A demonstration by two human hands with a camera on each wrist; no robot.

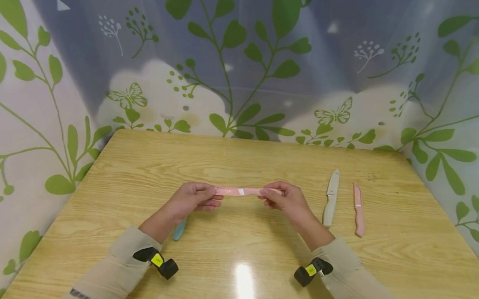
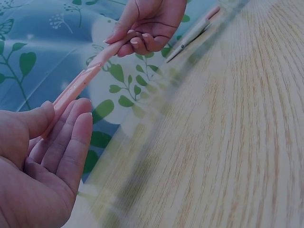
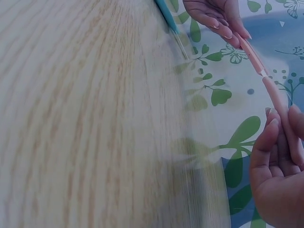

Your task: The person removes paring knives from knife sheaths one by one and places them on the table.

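A pink knife in a pink sheath [image 1: 230,192] is held level above the table between both hands. My left hand [image 1: 194,196] pinches the sheath end between thumb and fingers. At the other end, my right hand [image 1: 287,200] grips the handle [image 3: 278,97]. A narrow white band shows where sheath and handle meet, seen in the head view. The left wrist view shows the sheath [image 2: 71,90] resting across the left fingers under the thumb.
On the wooden table [image 1: 258,243], a cream knife [image 1: 331,200] and a smaller pink knife [image 1: 358,213] lie to the right. A blue-handled utensil [image 1: 179,230] lies partly hidden beneath the left hand. Leaf-patterned cloth [image 1: 235,89] hangs along the table's back edge.
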